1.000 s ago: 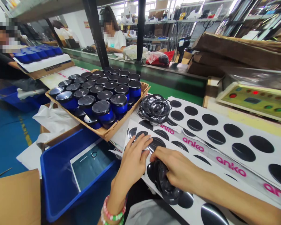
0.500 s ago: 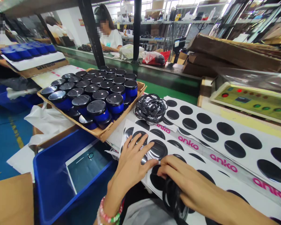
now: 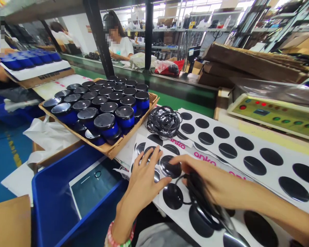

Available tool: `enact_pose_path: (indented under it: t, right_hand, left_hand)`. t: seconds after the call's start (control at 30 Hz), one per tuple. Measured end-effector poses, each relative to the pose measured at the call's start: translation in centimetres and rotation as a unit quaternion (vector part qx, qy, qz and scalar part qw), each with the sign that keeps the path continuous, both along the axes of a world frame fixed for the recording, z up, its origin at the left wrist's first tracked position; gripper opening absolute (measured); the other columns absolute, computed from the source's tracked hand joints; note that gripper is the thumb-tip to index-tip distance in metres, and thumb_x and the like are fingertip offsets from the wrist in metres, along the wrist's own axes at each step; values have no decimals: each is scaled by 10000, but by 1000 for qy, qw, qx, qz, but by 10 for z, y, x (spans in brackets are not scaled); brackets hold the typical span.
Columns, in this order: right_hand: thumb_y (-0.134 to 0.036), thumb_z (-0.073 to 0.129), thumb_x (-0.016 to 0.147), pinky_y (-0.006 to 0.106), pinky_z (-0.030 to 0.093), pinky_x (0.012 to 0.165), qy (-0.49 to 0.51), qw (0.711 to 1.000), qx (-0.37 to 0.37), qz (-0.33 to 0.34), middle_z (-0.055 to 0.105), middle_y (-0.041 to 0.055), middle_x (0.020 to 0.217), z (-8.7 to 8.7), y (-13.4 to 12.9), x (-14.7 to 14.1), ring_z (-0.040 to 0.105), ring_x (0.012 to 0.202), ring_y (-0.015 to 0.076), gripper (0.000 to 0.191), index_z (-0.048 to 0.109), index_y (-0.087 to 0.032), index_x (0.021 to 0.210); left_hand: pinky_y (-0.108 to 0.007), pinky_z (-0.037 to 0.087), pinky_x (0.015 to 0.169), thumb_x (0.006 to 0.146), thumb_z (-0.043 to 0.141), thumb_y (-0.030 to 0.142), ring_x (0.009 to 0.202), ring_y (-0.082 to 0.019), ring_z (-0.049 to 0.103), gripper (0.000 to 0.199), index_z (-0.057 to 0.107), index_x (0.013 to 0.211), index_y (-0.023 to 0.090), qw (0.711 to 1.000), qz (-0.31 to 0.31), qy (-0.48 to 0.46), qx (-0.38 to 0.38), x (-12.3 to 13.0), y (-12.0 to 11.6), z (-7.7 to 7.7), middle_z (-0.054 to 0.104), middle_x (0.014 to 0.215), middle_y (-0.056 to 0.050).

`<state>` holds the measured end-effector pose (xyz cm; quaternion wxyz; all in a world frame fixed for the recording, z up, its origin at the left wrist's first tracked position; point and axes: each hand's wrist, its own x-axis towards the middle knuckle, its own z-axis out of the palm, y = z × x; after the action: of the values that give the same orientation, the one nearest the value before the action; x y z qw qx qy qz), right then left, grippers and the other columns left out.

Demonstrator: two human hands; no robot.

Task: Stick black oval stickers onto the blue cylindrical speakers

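Workbench, disc sheet beneath both hands, black rings in the right.

Black discs — glossy, smooth.

Brown stack, probably cardboard, behind control box; red bag left.

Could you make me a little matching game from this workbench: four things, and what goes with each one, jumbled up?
Things:
1. left hand
2. right hand
3. cardboard tray
4. blue bin

Descriptions:
A. holds rows of black-topped blue containers
B. open, fingers spread over a white sheet with black discs
C. has a dark, white-edged sheet inside
D. grasps a bundle of black rings

Right pairs: 1-B, 2-D, 3-A, 4-C.
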<state>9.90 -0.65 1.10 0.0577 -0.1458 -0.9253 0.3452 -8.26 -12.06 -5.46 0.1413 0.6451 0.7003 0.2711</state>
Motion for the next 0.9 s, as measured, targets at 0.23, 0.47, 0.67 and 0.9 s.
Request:
enact_pose_path:
  t: [0.23, 0.47, 0.67, 0.9]
  right_hand:
    - [35, 462, 618, 303, 434, 715, -102, 990, 101, -14, 581, 79, 946, -15, 26, -54, 560, 841, 208, 413, 532, -147, 982]
    - [56, 440, 610, 316, 406, 765, -75, 992, 88, -57, 580, 102, 962, -25, 16, -51, 537, 910, 224, 435, 523, -125, 997]
    - [35, 470, 630, 277, 395, 675, -100, 990, 52, -84, 608, 79, 881, -25, 18, -51, 566, 811, 209, 380, 550, -129, 963]
    - [37, 455, 636, 273, 406, 761, -22, 995, 68, -65, 572, 77, 954, -31, 18, -40, 542, 890, 190, 394, 542, -137, 979]
  left_hand:
    - [-405, 135, 1143, 789, 659, 232, 1397, -174, 202, 1013, -117, 1440, 270, 999, -4, -31, -9, 1, 0, 3, 391, 1451, 20]
    - [-436, 172, 1135, 785, 650, 227, 1382, -177, 257, 1023, -138, 1436, 261, 999, 5, -51, -11, 2, 4, 4, 449, 1410, -9]
    - [-454, 175, 1134, 770, 688, 280, 1379, -196, 262, 1024, -81, 1446, 269, 998, 9, -50, -33, 2, 5, 7, 453, 1407, -12]
    - [-436, 178, 1124, 783, 670, 266, 1403, -217, 184, 917, 42, 1451, 297, 1000, -1, 18, 7, 0, -1, 2, 251, 1519, -19]
